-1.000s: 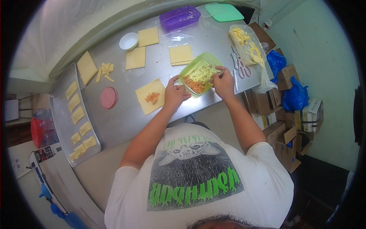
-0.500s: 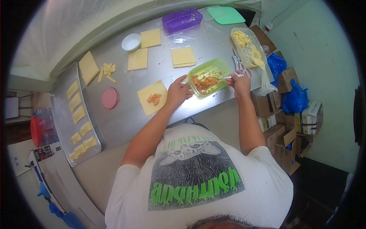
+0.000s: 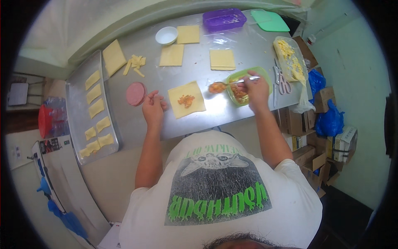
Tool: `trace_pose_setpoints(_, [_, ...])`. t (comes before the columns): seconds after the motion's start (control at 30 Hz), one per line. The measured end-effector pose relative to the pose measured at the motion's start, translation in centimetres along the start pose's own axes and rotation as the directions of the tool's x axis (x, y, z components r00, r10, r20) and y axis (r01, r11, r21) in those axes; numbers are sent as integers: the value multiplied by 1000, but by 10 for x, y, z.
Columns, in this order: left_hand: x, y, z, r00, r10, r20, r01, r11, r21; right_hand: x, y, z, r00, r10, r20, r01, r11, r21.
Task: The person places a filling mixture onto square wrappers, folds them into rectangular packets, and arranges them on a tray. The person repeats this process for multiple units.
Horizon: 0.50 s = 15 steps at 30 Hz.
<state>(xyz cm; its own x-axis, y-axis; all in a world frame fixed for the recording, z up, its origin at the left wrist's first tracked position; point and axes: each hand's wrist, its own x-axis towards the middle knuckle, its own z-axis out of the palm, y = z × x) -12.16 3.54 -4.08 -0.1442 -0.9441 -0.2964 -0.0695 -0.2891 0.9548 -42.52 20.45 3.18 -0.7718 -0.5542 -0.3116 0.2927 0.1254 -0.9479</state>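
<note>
My right hand grips a metal spoon by its handle. The spoon's bowl carries a heap of orange chopped filling, just left of the green plastic container, where more filling lies. On the metal table a square pastry sheet lies flat with a small mound of the filling in its middle. My left hand is empty, its fingers loosely spread, left of that sheet and beside a stack of round pink meat slices.
A tray with filled pastry pieces stands at the left. Pastry stacks, dough strips, a white bowl and a purple container sit farther back. Scissors and a container of yellow pieces are right.
My left hand has left the green container and moved left toward the meat slices. My right hand has lifted the spoon, now loaded, to the container's left side. The view has shifted.
</note>
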Motion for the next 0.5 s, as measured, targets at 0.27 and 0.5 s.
trace_pose_setpoints(0.27, [-20,-11,-34,995,-58,-87,61,998,32,-9,79,88,973,-61,222,49,997,58])
trace_pose_setpoints(0.5, [-27,-22,-51,990,-61,-128,64,998,21,-11,99,76,916,-135,379,117,991,69])
